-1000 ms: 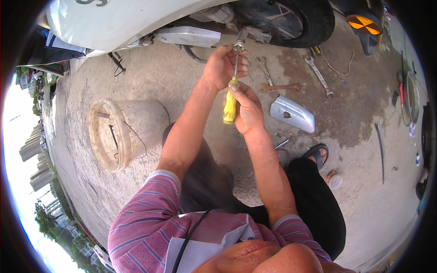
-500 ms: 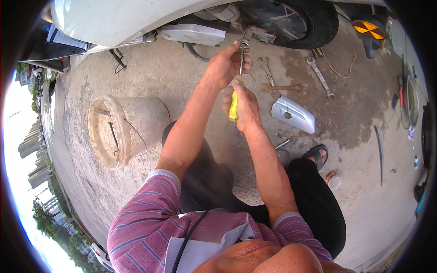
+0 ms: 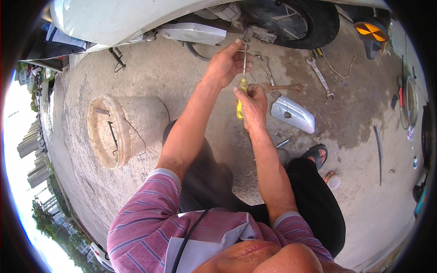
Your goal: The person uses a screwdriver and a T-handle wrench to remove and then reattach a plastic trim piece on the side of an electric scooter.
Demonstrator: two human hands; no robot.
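My right hand [image 3: 254,102] is wrapped round the yellow handle of a screwdriver [image 3: 243,82], whose shaft points away from me. Up at its tip, the thumb of my left hand [image 3: 225,63] presses on a small grey metal part [image 3: 247,35]. The other left fingers curl behind the screwdriver shaft. Just beyond the metal part is the underside of a motorcycle, with its black-tyred wheel [image 3: 325,25] to the right. Whether the tip sits inside the part is too small to tell.
Open-ended wrenches [image 3: 321,77] and a rusty wrench [image 3: 287,87] lie on the concrete right of my hands, by a silver cover [image 3: 293,113]. A whitish bucket [image 3: 107,132] lies at left. An orange-and-black reflector [image 3: 371,31] is at far right.
My right hand has drawn slightly back and right with the screwdriver, which now points straighter away. The metal part at the tip has turned and moved slightly farther off.
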